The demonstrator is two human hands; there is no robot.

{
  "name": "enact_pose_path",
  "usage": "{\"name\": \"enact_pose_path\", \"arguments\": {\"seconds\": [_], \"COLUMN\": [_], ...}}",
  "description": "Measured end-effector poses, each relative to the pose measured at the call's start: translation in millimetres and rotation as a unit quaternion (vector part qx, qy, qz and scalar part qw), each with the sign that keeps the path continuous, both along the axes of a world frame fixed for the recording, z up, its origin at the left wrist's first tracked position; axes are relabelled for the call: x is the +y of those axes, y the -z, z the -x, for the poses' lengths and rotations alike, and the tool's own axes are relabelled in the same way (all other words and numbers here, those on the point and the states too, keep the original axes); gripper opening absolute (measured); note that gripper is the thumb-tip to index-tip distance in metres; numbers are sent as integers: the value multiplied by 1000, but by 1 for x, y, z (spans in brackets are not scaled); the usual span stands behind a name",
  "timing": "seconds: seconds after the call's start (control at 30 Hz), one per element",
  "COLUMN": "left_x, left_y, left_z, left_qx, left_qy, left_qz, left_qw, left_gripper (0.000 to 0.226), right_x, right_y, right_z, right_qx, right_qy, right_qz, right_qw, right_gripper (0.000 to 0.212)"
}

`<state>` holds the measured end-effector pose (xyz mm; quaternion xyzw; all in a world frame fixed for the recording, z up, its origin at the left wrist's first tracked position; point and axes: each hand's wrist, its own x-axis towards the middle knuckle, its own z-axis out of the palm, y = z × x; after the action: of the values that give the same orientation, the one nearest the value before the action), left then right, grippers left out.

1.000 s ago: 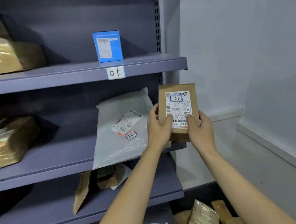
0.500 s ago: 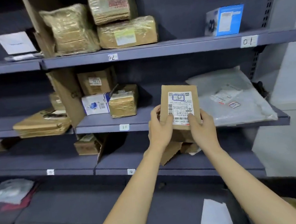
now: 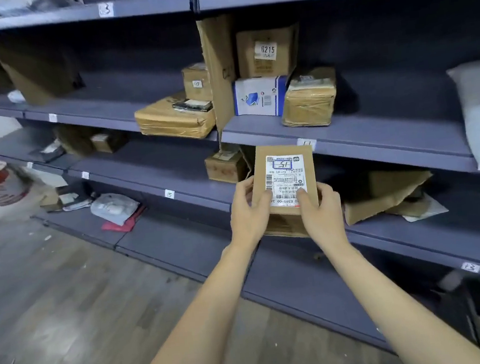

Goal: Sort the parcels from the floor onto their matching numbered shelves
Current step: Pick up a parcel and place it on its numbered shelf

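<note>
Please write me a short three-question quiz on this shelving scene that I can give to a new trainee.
1. True or false: both hands hold the small brown parcel.
2. Which number is handwritten in the blue box on that parcel's label? A) 02 B) 15 C) 11
3. Fill in: the shelf tag 15 lies to the ______ of the held parcel in the picture.

Key
1. True: the left hand and the right hand each grip a lower corner, thumbs on the label.
2. B.
3. Left, on the shelf edge above the grey bag.
</note>
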<state>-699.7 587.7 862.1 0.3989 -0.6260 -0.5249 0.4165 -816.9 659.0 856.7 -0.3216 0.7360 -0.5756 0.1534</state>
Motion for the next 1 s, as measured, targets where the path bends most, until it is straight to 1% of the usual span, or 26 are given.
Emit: {"name": "enact_pose_path", "arguments": {"seconds": [0.17, 0.3, 0.43, 0.53, 0.63, 0.73, 0.87, 0.93, 1.0], "left_x": [-50, -95, -134, -154, -159, -163, -164, -161, -156], "left_y": [31, 38, 56, 80, 80, 81, 81, 78, 74], "left_z": [-13, -8, 6, 19, 31, 41, 48, 45, 35], "left_qx": [-74, -116, -141, -141, -138, -144, -143, -130, -121], "left_qy": [36, 72, 77, 83, 124, 163, 187, 196, 205], "left_qz": [-42, -46, -42, -48, -37, -32, -35, -26, -18], "left_qw": [996, 990, 986, 985, 982, 976, 971, 972, 971], "left_gripper": [37, 41, 57, 60, 60, 66, 70, 65, 62], "right_x": [-44, -80, -105, -111, -112, -110, -106, -102, -99], "right_y": [35, 48, 55, 57, 58, 56, 50, 48, 46], "right_z": [-10, -10, -9, -6, 2, 10, 7, -2, -14], "right_qx": [-49, -75, -81, -71, -72, -81, -81, -78, -78], "right_qy": [1, 26, 37, 41, 58, 87, 115, 123, 131], "right_qz": [-47, -54, -54, -56, -63, -77, -72, -65, -55], "right_qw": [998, 995, 995, 995, 994, 990, 987, 987, 987], "right_gripper": [36, 38, 37, 32, 32, 32, 34, 30, 21]}}
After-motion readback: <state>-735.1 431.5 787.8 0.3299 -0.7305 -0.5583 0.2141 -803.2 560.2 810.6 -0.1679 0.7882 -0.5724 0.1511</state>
